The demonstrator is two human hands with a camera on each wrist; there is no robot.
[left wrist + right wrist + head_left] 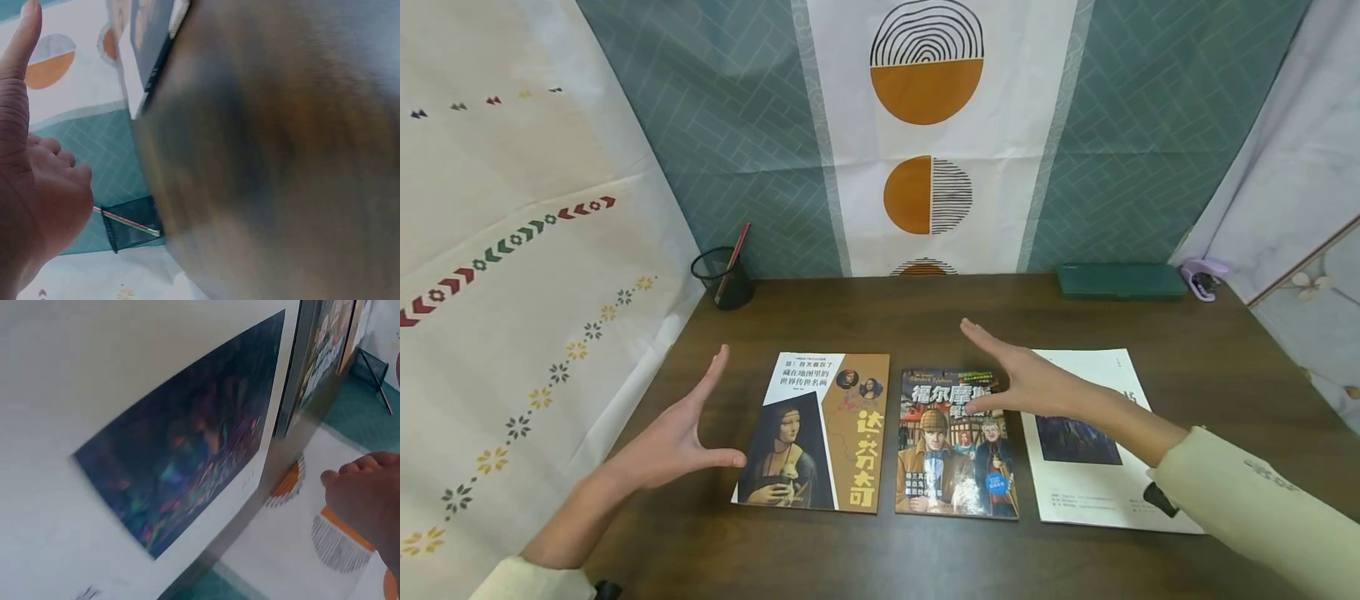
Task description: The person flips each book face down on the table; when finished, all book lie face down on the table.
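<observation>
Three books lie side by side on a dark wooden table. At left is a brown-and-white book (pixel 850 442) with a painted portrait of a woman. The middle one is a comic-style book (pixel 936 467) with a detective in a cap. A larger white book (pixel 1090 492) with a dark picture (pixel 187 444) is on the right. My left hand (pixel 670 446) hovers at the left book's left side, thumb spread from its straight fingers, holding nothing. Over the gap between the middle and white books, my right hand (pixel 1037 383) hovers, similarly spread and holding nothing; its forearm covers part of the white book.
At the back left stands a black mesh pen cup (pixel 733 287) with a red pencil (pixel 733 258). A green case (pixel 1120 282) and a purple tape dispenser (pixel 1204 279) sit at the back right. Patterned cloths hang behind and at both sides.
</observation>
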